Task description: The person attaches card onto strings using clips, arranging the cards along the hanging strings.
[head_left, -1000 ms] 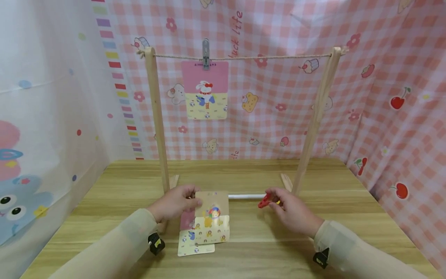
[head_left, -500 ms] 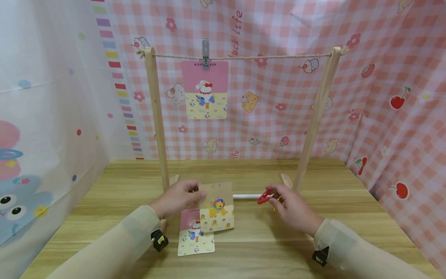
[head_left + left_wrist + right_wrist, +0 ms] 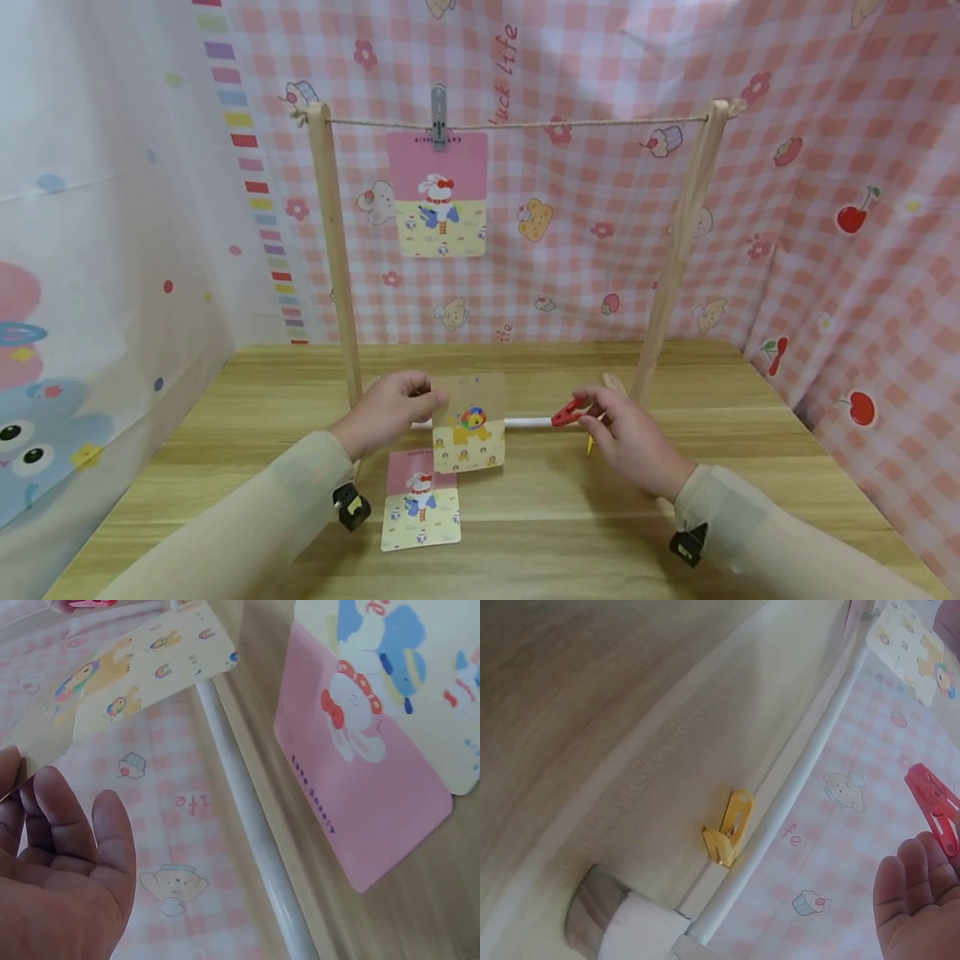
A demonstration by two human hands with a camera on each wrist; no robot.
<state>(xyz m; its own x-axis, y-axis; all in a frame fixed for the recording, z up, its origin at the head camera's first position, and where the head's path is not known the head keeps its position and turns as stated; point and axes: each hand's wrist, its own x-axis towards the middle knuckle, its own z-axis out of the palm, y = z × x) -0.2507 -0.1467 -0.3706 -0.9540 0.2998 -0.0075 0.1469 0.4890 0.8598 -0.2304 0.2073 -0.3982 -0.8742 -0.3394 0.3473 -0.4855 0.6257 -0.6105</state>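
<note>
My left hand (image 3: 388, 410) pinches a tan and cream card (image 3: 469, 425) with a lion picture by its upper left edge, holding it above the table. In the left wrist view that lion card (image 3: 142, 667) hangs from the thumb and a finger, the other fingers loosely bent. On the right, my right hand (image 3: 633, 433) pinches a red clothespin (image 3: 567, 412), its nose toward the card. A yellow clothespin (image 3: 731, 829) lies on the table below this hand. Under the lion card rests a pink and cream rabbit card (image 3: 422, 504), its top right corner covered.
A string (image 3: 570, 125) runs between two wooden posts (image 3: 335, 242). From it hangs another rabbit card (image 3: 438, 196), held by a grey clothespin (image 3: 439, 117). Low behind my hands a white rod (image 3: 528, 422) crosses the stand. Checked cloth (image 3: 585, 292) covers the back.
My left hand has raised the lion card up and slightly right, uncovering most of the rabbit card on the table. My right hand has risen a little with the red clothespin, showing the yellow one.
</note>
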